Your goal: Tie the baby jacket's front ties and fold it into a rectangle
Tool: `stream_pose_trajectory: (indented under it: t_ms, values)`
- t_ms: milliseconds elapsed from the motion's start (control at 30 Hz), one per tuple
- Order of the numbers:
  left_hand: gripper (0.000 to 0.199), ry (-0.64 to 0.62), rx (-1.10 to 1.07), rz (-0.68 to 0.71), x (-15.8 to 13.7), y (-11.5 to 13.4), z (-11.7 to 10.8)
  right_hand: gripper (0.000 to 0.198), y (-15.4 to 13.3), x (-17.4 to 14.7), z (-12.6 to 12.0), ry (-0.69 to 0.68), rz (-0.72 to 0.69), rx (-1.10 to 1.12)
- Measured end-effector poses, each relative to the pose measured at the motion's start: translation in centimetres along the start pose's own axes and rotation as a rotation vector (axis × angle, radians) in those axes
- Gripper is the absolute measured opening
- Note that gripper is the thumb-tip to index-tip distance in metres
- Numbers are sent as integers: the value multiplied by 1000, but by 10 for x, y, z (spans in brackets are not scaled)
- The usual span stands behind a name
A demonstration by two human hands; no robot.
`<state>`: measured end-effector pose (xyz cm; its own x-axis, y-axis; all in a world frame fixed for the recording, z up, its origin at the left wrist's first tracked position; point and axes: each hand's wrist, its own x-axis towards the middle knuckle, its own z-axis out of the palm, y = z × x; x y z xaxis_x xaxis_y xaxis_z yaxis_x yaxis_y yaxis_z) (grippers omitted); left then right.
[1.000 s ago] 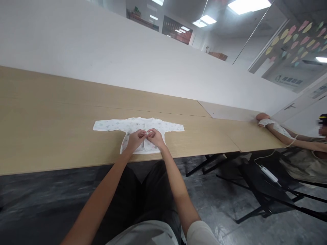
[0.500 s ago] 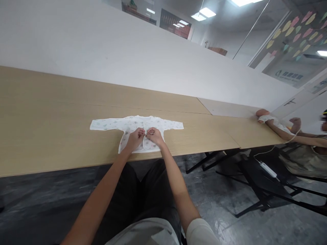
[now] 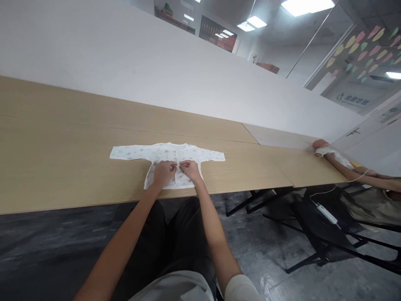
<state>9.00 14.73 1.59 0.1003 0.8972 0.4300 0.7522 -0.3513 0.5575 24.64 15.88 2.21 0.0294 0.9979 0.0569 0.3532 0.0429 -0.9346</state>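
A white baby shirt [image 3: 163, 152] with a small print lies spread flat on the wooden table, its sleeves stretched out to both sides. My left hand [image 3: 164, 172] pinches the cloth beside the front opening, fingers closed. Just across the opening, my right hand [image 3: 189, 169] has its thumb and fingers pinched on the other front edge. The fingertips of both hands are close together at the middle of the shirt. Whatever fastener may be between them is too small to make out.
The wooden table [image 3: 78, 167] runs along a white wall [image 3: 94, 54]. At the far right a co-worker's arm [image 3: 343, 169] reaches to a doll [image 3: 333, 154] in white clothing. Black folding chairs [image 3: 326, 225] stand below, one with a white power strip [image 3: 327, 214].
Both hands have shifted slightly down the shirt's front opening, still pinching. The shirt stays in place. The co-worker's raised hand has lowered toward the doll.
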Motion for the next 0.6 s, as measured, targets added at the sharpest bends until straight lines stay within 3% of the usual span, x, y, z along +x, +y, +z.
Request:
stream_pose_trajectory:
  t_ms: [367, 500, 600]
  values:
    - [38, -51, 84, -37, -2, 1, -1, 13, -6, -22, -3, -23, -223, -291]
    - [45, -74, 148, -12, -4, 6, -2, 28, -11, -49, -4, -31, -295, -495]
    - [46, -143, 244, 21, -5, 11, -3, 29, -12, -79, -1, -65, -407, -660]
